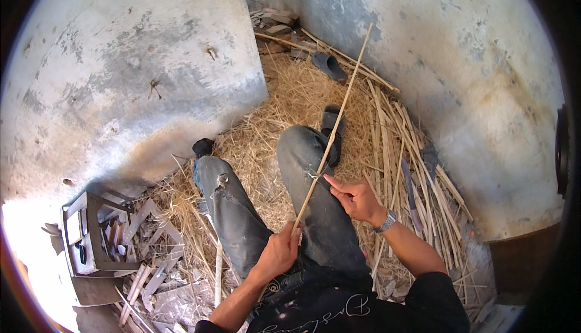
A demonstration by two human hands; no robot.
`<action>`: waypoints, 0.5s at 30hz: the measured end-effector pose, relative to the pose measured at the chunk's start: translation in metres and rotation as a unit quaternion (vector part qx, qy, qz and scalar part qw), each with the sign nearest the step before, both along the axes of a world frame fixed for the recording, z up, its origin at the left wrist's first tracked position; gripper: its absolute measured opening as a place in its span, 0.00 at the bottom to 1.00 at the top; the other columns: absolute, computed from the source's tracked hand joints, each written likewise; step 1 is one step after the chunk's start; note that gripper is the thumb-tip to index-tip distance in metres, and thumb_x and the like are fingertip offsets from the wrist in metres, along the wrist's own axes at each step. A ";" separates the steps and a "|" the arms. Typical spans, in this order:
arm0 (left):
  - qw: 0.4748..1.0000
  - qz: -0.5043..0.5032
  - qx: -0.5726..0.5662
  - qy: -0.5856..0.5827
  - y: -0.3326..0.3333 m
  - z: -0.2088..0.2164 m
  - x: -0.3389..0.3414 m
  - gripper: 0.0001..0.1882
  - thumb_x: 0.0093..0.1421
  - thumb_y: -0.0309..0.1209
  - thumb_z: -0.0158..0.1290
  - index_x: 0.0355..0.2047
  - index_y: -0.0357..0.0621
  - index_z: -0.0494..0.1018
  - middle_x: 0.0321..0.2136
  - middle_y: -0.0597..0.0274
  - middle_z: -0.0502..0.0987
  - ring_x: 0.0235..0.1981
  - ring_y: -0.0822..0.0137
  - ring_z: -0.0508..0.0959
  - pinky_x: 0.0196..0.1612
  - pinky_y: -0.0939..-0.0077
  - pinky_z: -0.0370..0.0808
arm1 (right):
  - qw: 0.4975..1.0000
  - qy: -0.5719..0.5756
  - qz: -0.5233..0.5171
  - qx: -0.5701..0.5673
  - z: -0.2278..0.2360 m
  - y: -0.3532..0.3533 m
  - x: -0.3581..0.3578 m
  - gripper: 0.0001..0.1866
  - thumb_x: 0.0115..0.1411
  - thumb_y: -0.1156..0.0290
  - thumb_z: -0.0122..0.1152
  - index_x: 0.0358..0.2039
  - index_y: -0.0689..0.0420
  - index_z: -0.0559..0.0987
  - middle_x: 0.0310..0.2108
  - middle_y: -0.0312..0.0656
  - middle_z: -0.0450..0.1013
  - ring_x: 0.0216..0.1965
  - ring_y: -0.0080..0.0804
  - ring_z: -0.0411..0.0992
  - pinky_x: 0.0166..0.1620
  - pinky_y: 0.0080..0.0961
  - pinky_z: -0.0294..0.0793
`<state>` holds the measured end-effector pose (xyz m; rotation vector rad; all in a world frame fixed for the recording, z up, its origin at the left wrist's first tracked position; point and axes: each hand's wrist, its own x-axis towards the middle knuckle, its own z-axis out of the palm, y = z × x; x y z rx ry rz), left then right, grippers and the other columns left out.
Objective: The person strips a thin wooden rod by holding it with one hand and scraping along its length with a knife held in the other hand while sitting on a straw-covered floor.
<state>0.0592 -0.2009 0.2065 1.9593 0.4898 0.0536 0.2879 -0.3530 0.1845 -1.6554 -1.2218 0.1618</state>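
Note:
A long, thin bamboo strip (346, 98) slants up and away across my right thigh, rising toward the corner of the walls. My left hand (278, 254) is closed round its near end, in front of my lap. Over the right thigh, my right hand (358, 201) is curled, with its thumb and index finger pointing at the strip. Whatever those fingers may hold is hidden. Pale frayed fibres (314, 175) stick out from the strip close to the fingertips. My dark, dusty trousers (244, 221) have a torn knee.
Straw-like shavings (260, 178) cover the floor round my legs. A bundle of long strips (423, 181) lies along the right wall (472, 91). Dark slippers (330, 65) sit ahead. At left stand a small wooden frame (91, 236) and scattered wood scraps (160, 257).

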 end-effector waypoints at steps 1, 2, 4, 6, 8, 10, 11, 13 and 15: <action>1.000 0.001 -0.002 0.005 0.001 0.000 0.000 0.13 0.73 0.32 0.45 0.51 0.37 0.71 0.25 0.39 0.78 0.32 0.36 0.81 0.32 0.51 0.76 | 0.997 0.021 0.011 -0.076 0.015 -0.002 -0.006 0.20 0.65 0.76 0.61 0.58 0.58 0.79 0.38 0.51 0.83 0.22 0.20 0.71 0.27 0.22 0.71; 1.000 0.003 -0.003 0.009 0.002 0.000 0.001 0.13 0.73 0.32 0.45 0.50 0.38 0.71 0.25 0.39 0.78 0.32 0.37 0.81 0.32 0.52 0.76 | 0.987 0.041 0.022 -0.151 0.022 -0.003 -0.010 0.19 0.65 0.76 0.62 0.57 0.57 0.79 0.39 0.49 0.84 0.22 0.20 0.71 0.27 0.22 0.72; 1.000 0.008 -0.011 -0.011 0.001 -0.002 -0.001 0.13 0.73 0.32 0.45 0.50 0.37 0.72 0.21 0.43 0.75 0.26 0.45 0.79 0.30 0.56 0.74 | 0.989 0.073 0.053 -0.117 0.014 -0.007 -0.014 0.20 0.66 0.75 0.62 0.58 0.56 0.79 0.37 0.47 0.84 0.22 0.19 0.69 0.26 0.22 0.70; 0.999 0.013 -0.019 -0.032 0.001 -0.001 0.000 0.13 0.73 0.31 0.45 0.50 0.37 0.73 0.17 0.47 0.71 0.20 0.53 0.78 0.28 0.60 0.71 | 0.988 0.103 0.083 -0.082 0.014 -0.013 -0.012 0.20 0.66 0.74 0.62 0.58 0.55 0.79 0.35 0.45 0.84 0.21 0.18 0.68 0.25 0.21 0.69; 0.999 0.015 -0.022 -0.020 0.002 0.003 0.003 0.13 0.73 0.31 0.45 0.50 0.38 0.73 0.17 0.47 0.72 0.21 0.51 0.79 0.28 0.60 0.72 | 0.932 0.341 0.100 -0.077 0.021 -0.018 -0.002 0.20 0.67 0.72 0.61 0.59 0.53 0.79 0.30 0.43 0.83 0.19 0.16 0.65 0.23 0.20 0.66; 0.999 0.017 0.001 -0.034 0.000 -0.006 0.004 0.12 0.72 0.31 0.46 0.50 0.38 0.73 0.17 0.46 0.73 0.21 0.48 0.79 0.28 0.59 0.72 | 0.969 0.242 0.026 -0.047 0.026 -0.008 0.011 0.20 0.68 0.73 0.60 0.60 0.53 0.78 0.24 0.38 0.76 0.19 0.15 0.62 0.23 0.20 0.63; 0.998 0.018 0.020 -0.048 -0.001 -0.013 0.003 0.12 0.72 0.31 0.46 0.50 0.39 0.73 0.17 0.44 0.74 0.21 0.45 0.79 0.27 0.57 0.73 | 0.989 0.140 -0.050 -0.018 0.029 -0.002 0.018 0.19 0.69 0.74 0.59 0.60 0.54 0.78 0.17 0.32 0.68 0.19 0.15 0.60 0.23 0.20 0.60; 0.997 0.027 0.063 -0.043 -0.003 -0.025 0.001 0.14 0.71 0.31 0.47 0.53 0.39 0.72 0.18 0.42 0.74 0.21 0.42 0.79 0.27 0.54 0.73 | 0.994 0.061 -0.093 -0.013 0.032 0.013 0.033 0.20 0.69 0.74 0.59 0.60 0.53 0.78 0.17 0.32 0.68 0.18 0.15 0.58 0.22 0.21 0.59; 0.993 0.035 0.106 -0.040 -0.004 -0.029 -0.001 0.15 0.71 0.30 0.48 0.55 0.38 0.71 0.18 0.40 0.75 0.21 0.40 0.78 0.26 0.52 0.73 | 0.990 -0.019 -0.136 -0.008 0.030 0.024 0.045 0.20 0.69 0.73 0.59 0.61 0.52 0.78 0.17 0.32 0.68 0.17 0.15 0.56 0.21 0.22 0.57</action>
